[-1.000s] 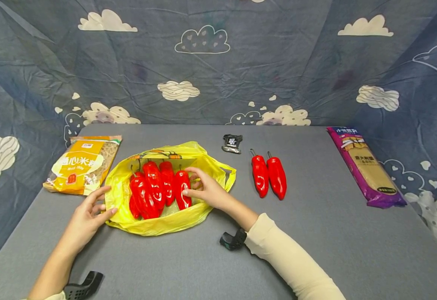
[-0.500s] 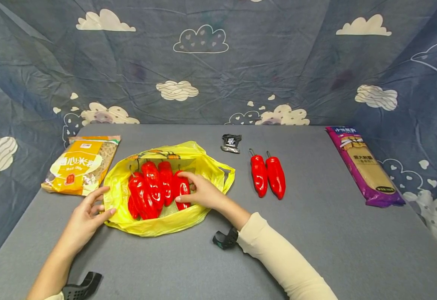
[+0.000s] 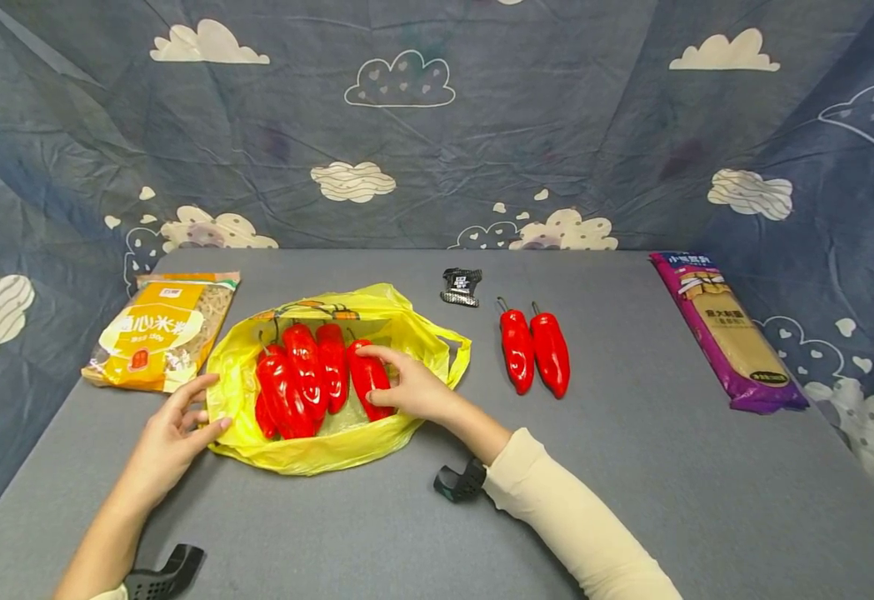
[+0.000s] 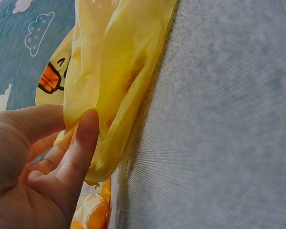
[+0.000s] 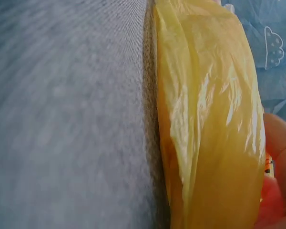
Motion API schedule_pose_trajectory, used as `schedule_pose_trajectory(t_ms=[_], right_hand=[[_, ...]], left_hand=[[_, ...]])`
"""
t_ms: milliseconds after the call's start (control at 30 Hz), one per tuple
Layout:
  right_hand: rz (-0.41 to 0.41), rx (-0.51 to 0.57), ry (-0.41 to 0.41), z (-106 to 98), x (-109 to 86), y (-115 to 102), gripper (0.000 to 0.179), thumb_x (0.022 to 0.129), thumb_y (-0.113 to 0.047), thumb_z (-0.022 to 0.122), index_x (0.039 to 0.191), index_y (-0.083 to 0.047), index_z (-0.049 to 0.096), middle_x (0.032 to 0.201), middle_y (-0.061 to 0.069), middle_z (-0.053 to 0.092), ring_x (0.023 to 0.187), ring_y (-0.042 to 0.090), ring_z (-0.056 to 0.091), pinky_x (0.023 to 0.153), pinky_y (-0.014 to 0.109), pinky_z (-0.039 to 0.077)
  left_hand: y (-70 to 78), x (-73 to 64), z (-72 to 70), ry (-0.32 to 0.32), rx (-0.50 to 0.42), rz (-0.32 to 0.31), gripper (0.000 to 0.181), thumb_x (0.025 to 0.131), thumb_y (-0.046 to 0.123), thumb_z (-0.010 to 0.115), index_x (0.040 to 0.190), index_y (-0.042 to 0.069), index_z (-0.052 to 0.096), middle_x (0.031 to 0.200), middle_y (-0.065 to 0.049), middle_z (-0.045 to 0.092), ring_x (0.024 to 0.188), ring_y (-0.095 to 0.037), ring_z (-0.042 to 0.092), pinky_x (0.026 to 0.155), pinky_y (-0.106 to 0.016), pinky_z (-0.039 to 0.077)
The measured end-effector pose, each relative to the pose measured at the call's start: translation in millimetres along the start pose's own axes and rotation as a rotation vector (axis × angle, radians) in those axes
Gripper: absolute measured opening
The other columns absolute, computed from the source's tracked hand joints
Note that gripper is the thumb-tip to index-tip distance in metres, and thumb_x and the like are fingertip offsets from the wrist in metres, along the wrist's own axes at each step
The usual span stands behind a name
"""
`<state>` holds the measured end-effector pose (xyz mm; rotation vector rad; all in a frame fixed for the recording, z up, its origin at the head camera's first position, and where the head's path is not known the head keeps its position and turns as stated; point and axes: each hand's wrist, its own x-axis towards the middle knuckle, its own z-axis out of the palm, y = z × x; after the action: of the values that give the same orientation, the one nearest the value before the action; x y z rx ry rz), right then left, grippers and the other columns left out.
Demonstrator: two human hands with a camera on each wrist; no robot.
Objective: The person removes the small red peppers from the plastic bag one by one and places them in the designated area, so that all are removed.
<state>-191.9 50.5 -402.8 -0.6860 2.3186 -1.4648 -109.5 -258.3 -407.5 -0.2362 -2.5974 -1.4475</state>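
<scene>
A yellow plastic bag [image 3: 287,457] lies on its side, its mouth facing me. Several glossy red peppers [image 3: 284,392] with thin stems lie inside it. My left hand [image 3: 170,437] pinches the bag's left edge between thumb and fingers, and the left wrist view shows the thin plastic [image 4: 86,90] between them. My right hand [image 3: 414,385] reaches into the mouth from the right. Its thumb and fingers hold the rightmost red pepper [image 3: 369,375], which lies tilted and apart from the others. In the right wrist view the bag's wall [image 5: 224,119] hides most of that hand [image 5: 280,138].
Two more red peppers [image 3: 532,352] lie side by side right of the bag. Behind them is a small black packet [image 3: 461,287]. An orange pasta packet [image 3: 159,333] stands close by the left hand. A purple noodle packet [image 3: 729,333] lies far right, near the cloud-patterned cloth [image 3: 437,200].
The right hand has shifted onto the rightmost pepper, whose lower end has swung to the right. The left hand stays at the bag's edge.
</scene>
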Motion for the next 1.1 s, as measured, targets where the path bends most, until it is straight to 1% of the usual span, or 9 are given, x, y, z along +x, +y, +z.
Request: schedule_pose_trajectory(t_ms=[100,200,300,400,467,633,800,933,1100], right_hand=[[-0.043,0.065,0.018,-4,-4.9,-2,0.060,0.077,0.001,0.063,0.130,-0.019,0.045,0.091,0.007,0.056,0.040,0.011,0.032,0.042,0.022,0.031],[-0.096,0.109,0.037,-10,-14.6,-12,0.060,0.077,0.002,0.062,0.131,-0.014,0.044,0.104,0.008,0.054,0.043,0.012,0.034,0.044,0.021,0.032],[-0.136,0.147,0.050,-18,-27.1,-28,0.059,0.077,0.004,0.061,0.132,-0.008,0.043,0.123,0.008,0.045,0.047,0.013,0.037,0.046,0.020,0.033],[-0.159,0.214,0.051,-24,-37.9,-38,0.057,0.078,0.007,0.058,0.131,-0.003,0.042,0.125,0.012,0.044,0.054,0.015,0.044,0.048,0.020,0.037],[-0.160,0.269,0.047,-27,-44.6,-41,0.056,0.078,0.009,0.057,0.131,-0.002,0.042,0.125,0.013,0.043,0.065,0.019,0.051,0.054,0.022,0.044],[-0.213,0.342,0.081,-42,-61.0,-23,0.058,0.079,0.009,0.058,0.133,-0.006,0.040,0.126,0.012,0.040,0.088,0.028,0.055,0.068,0.035,0.050],[-0.290,0.270,0.236,-72,-84.2,-4,0.060,0.078,0.011,0.059,0.132,-0.006,0.039,0.125,0.013,0.040,0.093,0.029,0.055,0.071,0.034,0.049],[-0.267,0.229,0.368,-100,-102.2,12,0.060,0.078,0.014,0.057,0.132,-0.006,0.039,0.120,0.013,0.043,0.093,0.023,0.056,0.071,0.029,0.049],[-0.216,0.258,0.452,-128,-119.7,34,0.059,0.081,0.015,0.052,0.134,-0.005,0.037,0.121,0.012,0.039,0.095,0.018,0.054,0.072,0.025,0.048]], left_hand=[[-0.1,0.4,-0.2,-0.003,-0.001,0.001,0.057,0.081,-0.003,0.063,0.131,-0.002,0.036,0.110,-0.015,0.043,0.074,0.001,0.051,0.054,-0.018,0.042],[0.0,0.8,-0.3,-0.002,0.000,0.005,0.057,0.080,-0.003,0.063,0.131,-0.002,0.036,0.109,-0.014,0.043,0.074,0.001,0.050,0.054,-0.018,0.042],[0.3,1.1,-0.7,0.002,0.001,0.008,0.057,0.080,-0.003,0.063,0.131,-0.002,0.037,0.109,-0.013,0.043,0.074,0.001,0.050,0.054,-0.017,0.042],[0.7,0.9,-1.0,0.003,0.004,0.005,0.057,0.080,-0.003,0.064,0.131,-0.001,0.037,0.109,-0.013,0.043,0.074,0.001,0.050,0.053,-0.017,0.042],[0.8,0.6,-1.2,0.000,0.004,0.001,0.057,0.081,-0.002,0.063,0.131,-0.001,0.037,0.110,-0.014,0.043,0.074,0.001,0.050,0.054,-0.017,0.042],[0.7,0.8,-1.2,-0.011,0.009,-0.007,0.057,0.081,-0.001,0.063,0.131,-0.001,0.036,0.113,-0.019,0.043,0.076,0.002,0.050,0.055,-0.018,0.042],[1.1,1.3,-1.3,-0.016,0.011,-0.012,0.058,0.081,0.000,0.064,0.132,0.000,0.036,0.114,-0.021,0.043,0.076,0.002,0.050,0.056,-0.017,0.042],[1.2,1.2,-1.5,-0.017,0.011,-0.021,0.058,0.082,0.001,0.064,0.132,0.000,0.036,0.115,-0.021,0.043,0.077,0.002,0.050,0.056,-0.017,0.042],[0.2,1.3,-1.8,-0.015,0.015,-0.024,0.058,0.081,0.001,0.064,0.132,0.000,0.036,0.116,-0.021,0.043,0.077,0.002,0.050,0.057,-0.017,0.042]])
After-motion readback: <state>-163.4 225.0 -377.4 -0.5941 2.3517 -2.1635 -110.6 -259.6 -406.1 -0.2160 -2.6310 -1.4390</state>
